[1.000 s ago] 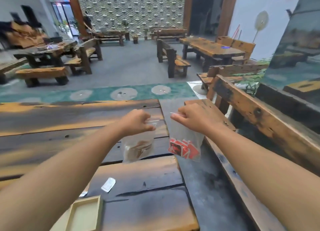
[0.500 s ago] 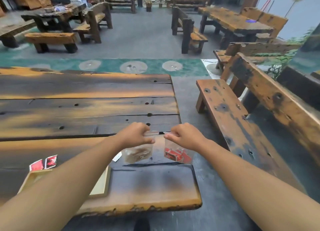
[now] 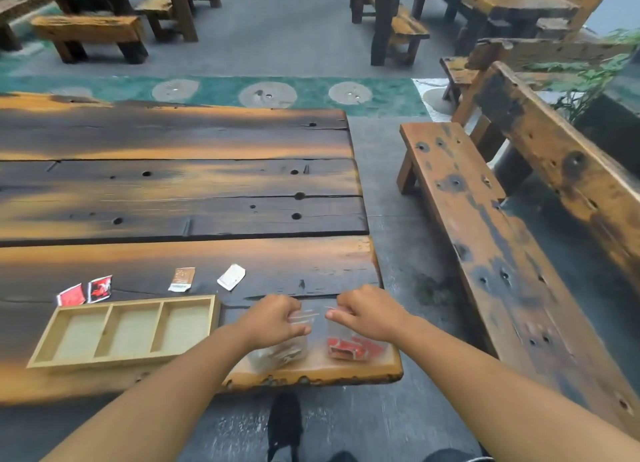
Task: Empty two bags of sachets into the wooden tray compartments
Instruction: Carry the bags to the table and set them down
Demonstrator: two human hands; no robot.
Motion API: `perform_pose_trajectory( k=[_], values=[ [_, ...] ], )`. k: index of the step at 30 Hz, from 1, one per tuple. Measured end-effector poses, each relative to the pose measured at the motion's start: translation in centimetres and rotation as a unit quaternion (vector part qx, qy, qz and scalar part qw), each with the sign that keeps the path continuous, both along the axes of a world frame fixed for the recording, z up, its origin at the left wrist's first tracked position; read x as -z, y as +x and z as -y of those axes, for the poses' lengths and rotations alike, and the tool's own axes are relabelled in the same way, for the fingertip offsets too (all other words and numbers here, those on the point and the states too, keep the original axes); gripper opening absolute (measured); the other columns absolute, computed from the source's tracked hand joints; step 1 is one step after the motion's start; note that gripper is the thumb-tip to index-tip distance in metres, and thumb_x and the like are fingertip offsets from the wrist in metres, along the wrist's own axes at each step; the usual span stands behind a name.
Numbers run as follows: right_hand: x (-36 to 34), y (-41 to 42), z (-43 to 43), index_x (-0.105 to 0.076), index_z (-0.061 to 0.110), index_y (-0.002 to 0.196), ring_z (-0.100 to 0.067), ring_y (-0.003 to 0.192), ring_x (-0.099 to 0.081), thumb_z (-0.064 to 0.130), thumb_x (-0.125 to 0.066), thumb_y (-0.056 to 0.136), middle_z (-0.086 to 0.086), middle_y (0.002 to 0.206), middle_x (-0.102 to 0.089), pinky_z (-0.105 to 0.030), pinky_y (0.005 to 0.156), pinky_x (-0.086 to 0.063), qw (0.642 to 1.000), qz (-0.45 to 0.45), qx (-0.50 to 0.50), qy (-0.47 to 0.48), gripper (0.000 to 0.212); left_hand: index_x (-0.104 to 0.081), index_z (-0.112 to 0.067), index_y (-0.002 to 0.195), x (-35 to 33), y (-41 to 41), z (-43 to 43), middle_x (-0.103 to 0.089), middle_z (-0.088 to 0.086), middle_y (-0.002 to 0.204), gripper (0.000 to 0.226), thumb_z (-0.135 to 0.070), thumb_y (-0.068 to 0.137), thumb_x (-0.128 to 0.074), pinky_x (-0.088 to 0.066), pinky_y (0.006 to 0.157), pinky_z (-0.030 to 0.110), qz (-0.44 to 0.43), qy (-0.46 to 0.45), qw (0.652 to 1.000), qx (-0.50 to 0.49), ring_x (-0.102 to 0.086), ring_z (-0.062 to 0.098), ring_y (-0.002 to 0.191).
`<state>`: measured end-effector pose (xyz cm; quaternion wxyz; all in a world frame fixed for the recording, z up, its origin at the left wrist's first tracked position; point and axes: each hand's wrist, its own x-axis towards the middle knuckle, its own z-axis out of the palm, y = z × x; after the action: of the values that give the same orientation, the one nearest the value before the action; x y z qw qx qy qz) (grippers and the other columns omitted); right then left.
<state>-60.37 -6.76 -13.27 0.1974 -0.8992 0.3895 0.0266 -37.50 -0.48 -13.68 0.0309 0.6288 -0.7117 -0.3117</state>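
clear plastic, twice over: the clear plastic bag of brown sachets (image 3: 281, 354) and the clear plastic bag of red sachets (image 3: 356, 348) now rest on the dark, orange-streaked plank tabletop (image 3: 207, 184) near its front right corner. a second ago both hung in the air from the fingers. in that time they have come down and in toward the body, side by side and just apart. the left hand (image 3: 275, 319) is curled round the top of the brown bag and the right hand (image 3: 369, 318) pinches the top of the red one — each clamped on its own bag, the two hands near but not touching.

for the task this reads as a setting-up step. the bags have been brought beside the pale wooden tray with three compartments (image 3: 104, 359), which lies to their left on the same plank, and no sachet shows in any compartment. nothing has been emptied yet, i judge. the bag tops look shut, though the seals are too fine to be sure of.

both bags are thin, see-through and slack, their contents slumped at the near end — red packets in a loose heap, the brown ones blurred. just beyond the tray lie four loose sachets: two red sachets (image 3: 85, 290), a brown-and-white sachet (image 3: 181, 279) and a white sachet (image 3: 231, 277).
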Motion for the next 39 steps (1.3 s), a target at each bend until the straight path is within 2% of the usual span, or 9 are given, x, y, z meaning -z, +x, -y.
perform_pose_trajectory(
  k=[6, 9, 12, 14, 16, 20, 25, 30, 39],
  values=[
    [1.2, 0.8, 1.6, -0.044, 0.018, 0.067, -0.023, 0.06, -0.05, 0.061, -0.045, 0.096, 0.001, 0.059, -0.049, -0.035, 0.051, -0.031, 1.0, -0.01, -0.001, 0.014, 0.052, -0.049, -0.018, 0.07, 1.1, 0.9, 1.0, -0.052, -0.002, 0.067, 0.042, -0.054, 0.085, -0.066, -0.034, 0.057, 0.035, 0.011, 0.012, 1.0, 0.012, -0.048, 0.018, 0.063],
    [1.4, 1.8, 3.4, -0.044, 0.018, 0.07, -0.027, 0.067, -0.053, 0.06, -0.047, 0.096, 0.0, 0.063, -0.05, -0.036, 0.056, -0.029, 0.999, -0.031, -0.016, 0.009, 0.05, -0.045, -0.023, 0.071, 1.4, 1.9, 3.1, -0.052, -0.003, 0.069, 0.042, -0.057, 0.083, -0.067, -0.037, 0.06, 0.036, 0.026, 0.003, 1.0, 0.012, -0.051, 0.022, 0.069],
    [2.0, 2.6, 5.6, -0.043, 0.019, 0.072, -0.03, 0.073, -0.056, 0.061, -0.048, 0.095, -0.007, 0.074, -0.061, -0.037, 0.059, -0.035, 0.999, -0.039, 0.001, 0.003, 0.048, -0.043, -0.023, 0.075, 2.0, 3.0, 5.3, -0.051, -0.005, 0.07, 0.044, -0.058, 0.081, -0.068, -0.043, 0.065, 0.038, 0.03, -0.012, 0.999, -0.018, -0.051, 0.024, 0.072],
    [2.8, 3.1, 7.0, -0.044, 0.02, 0.077, -0.033, 0.08, -0.06, 0.059, -0.048, 0.095, -0.01, 0.085, -0.067, -0.039, 0.064, -0.041, 0.999, -0.051, 0.015, -0.007, 0.044, -0.046, -0.019, 0.08, 2.7, 3.6, 6.6, -0.053, -0.003, 0.074, 0.045, -0.057, 0.082, -0.069, -0.04, 0.063, 0.038, 0.029, -0.023, 0.999, -0.023, -0.05, 0.024, 0.073],
    [3.9, 3.6, 8.1, -0.044, 0.02, 0.078, -0.034, 0.087, -0.062, 0.054, -0.048, 0.097, -0.011, 0.092, -0.068, -0.04, 0.068, -0.044, 0.998, -0.067, 0.016, -0.004, 0.04, -0.046, -0.019, 0.083, 3.6, 4.1, 7.7, -0.054, -0.002, 0.079, 0.043, -0.056, 0.084, -0.067, -0.035, 0.061, 0.036, 0.023, -0.026, 0.999, -0.018, -0.05, 0.023, 0.075],
    [6.3, 4.3, 9.9, -0.054, 0.016, 0.086, -0.035, 0.095, -0.062, 0.049, -0.048, 0.098, -0.01, 0.101, -0.063, -0.043, 0.074, -0.05, 0.996, -0.086, 0.029, 0.015, 0.036, -0.046, -0.02, 0.084, 5.8, 4.9, 9.7, -0.056, 0.0, 0.085, 0.032, -0.048, 0.091, -0.06, -0.042, 0.066, 0.036, 0.013, -0.007, 1.0, -0.018, -0.055, 0.025, 0.081],
    [8.6, 5.3, 11.2, -0.06, 0.01, 0.099, -0.033, 0.094, -0.061, 0.048, -0.052, 0.097, -0.01, 0.104, -0.058, -0.04, 0.073, -0.049, 0.993, -0.104, 0.038, 0.034, 0.039, -0.047, -0.02, 0.085, 7.8, 5.3, 11.5, -0.055, -0.001, 0.09, 0.028, -0.044, 0.093, -0.059, -0.036, 0.065, 0.032, 0.025, 0.0, 0.999, -0.037, -0.052, 0.021, 0.081],
    [9.9, 5.9, 12.5, -0.062, 0.01, 0.103, -0.03, 0.093, -0.06, 0.049, -0.053, 0.097, -0.008, 0.103, -0.058, -0.037, 0.071, -0.046, 0.991, -0.12, 0.038, 0.052, 0.041, -0.05, -0.02, 0.092, 9.8, 5.7, 12.8, -0.061, 0.003, 0.102, 0.032, -0.049, 0.09, -0.062, -0.042, 0.07, 0.033, 0.027, 0.014, 0.999, -0.028, -0.055, 0.021, 0.087],
    [12.1, 6.2, 12.8, -0.065, 0.013, 0.109, -0.032, 0.098, -0.064, 0.053, -0.055, 0.094, -0.008, 0.113, -0.062, -0.045, 0.079, -0.056, 0.986, -0.148, 0.027, 0.078, 0.044, -0.052, -0.018, 0.096, 12.4, 6.1, 13.0, -0.062, 0.006, 0.107, 0.032, -0.047, 0.09, -0.063, -0.041, 0.073, 0.033, 0.047, 0.035, 0.998, -0.003, -0.057, 0.023, 0.092]
  ],
)
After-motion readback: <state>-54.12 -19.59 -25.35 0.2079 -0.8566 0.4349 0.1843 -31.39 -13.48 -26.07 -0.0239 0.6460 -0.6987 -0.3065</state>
